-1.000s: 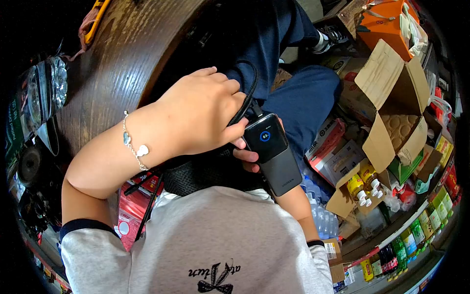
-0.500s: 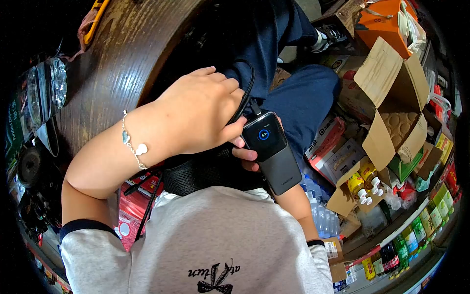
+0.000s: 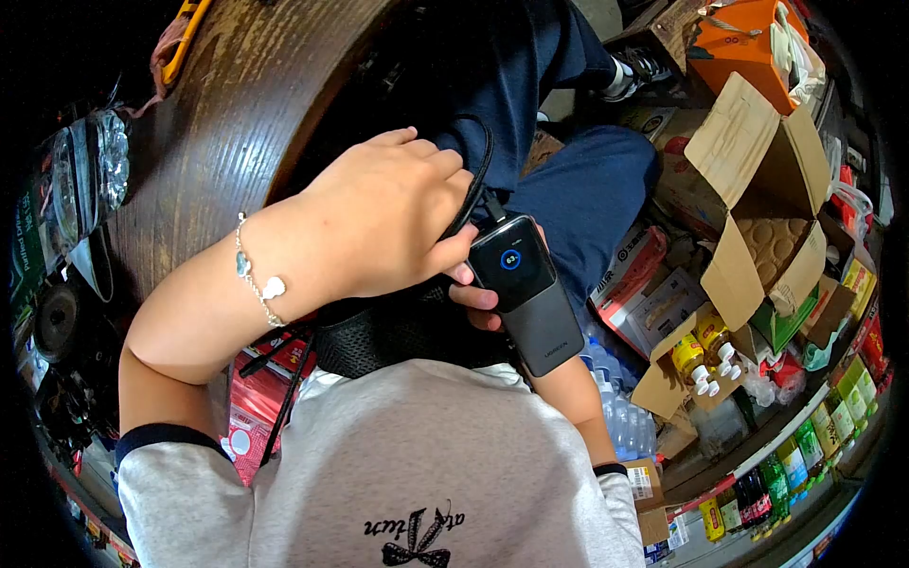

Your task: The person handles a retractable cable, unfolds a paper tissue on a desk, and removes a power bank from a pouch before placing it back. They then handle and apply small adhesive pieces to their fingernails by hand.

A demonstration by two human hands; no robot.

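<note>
A black and grey power bank (image 3: pixel 540 327) with a lit blue ring and number on its screen lies tilted in front of my lap. My right hand (image 3: pixel 478 308) is closed around it from beneath, its fingertips showing at the left edge and the rest hidden behind the body. A black cable (image 3: pixel 489 156) loops up from the top end of the power bank, where its plug meets the casing. My left hand (image 3: pixel 398 208), with a silver bracelet (image 3: pixel 248 270) at the wrist, is closed on the cable, thumb beside the power bank's upper corner.
A round wooden table (image 3: pixel 227 114) curves along the left. On the right stand an open cardboard box (image 3: pixel 757 237), yellow-labelled bottles (image 3: pixel 688 355), an orange box (image 3: pixel 739 47) and a row of drink bottles (image 3: pixel 795 464). Crossed legs in dark trousers (image 3: pixel 597 204) lie ahead.
</note>
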